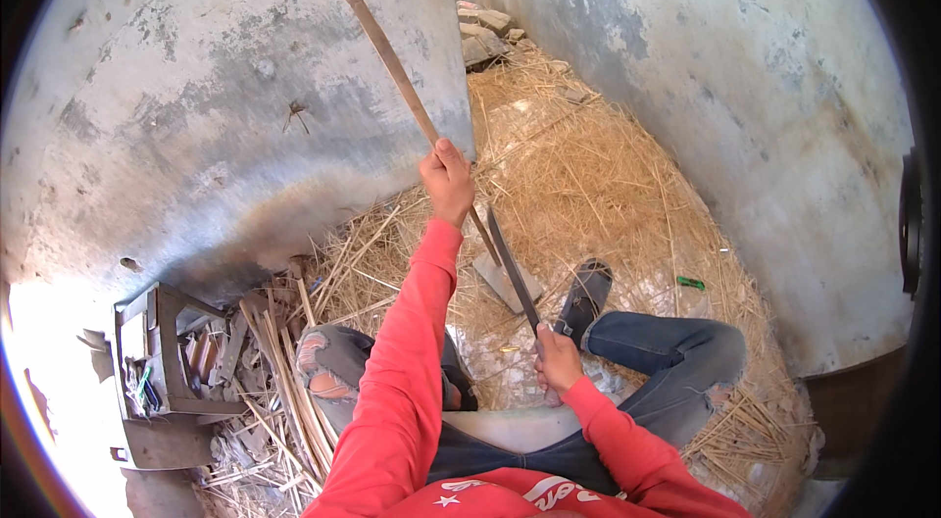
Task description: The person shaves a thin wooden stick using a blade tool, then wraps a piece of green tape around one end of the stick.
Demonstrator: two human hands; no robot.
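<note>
My left hand [449, 183] is closed around a long flat brown strip [392, 65], which looks like split bamboo. The strip slants from the upper left down toward a flat grey block [508, 285] on the floor. In my right hand [559, 361] is the handle of a long narrow dark-bladed knife [514, 268]. Its blade points up and away, with the tip close to the strip's lower part below my left hand. Whether blade and strip touch I cannot tell.
Straw and shavings [598, 185] cover the floor. Split strips [284, 371] lie beside my leg at left, near a small wooden frame [186, 405] holding odds and ends. A small green object [691, 282] lies right. Bricks [485, 33] are piled far back between worn walls.
</note>
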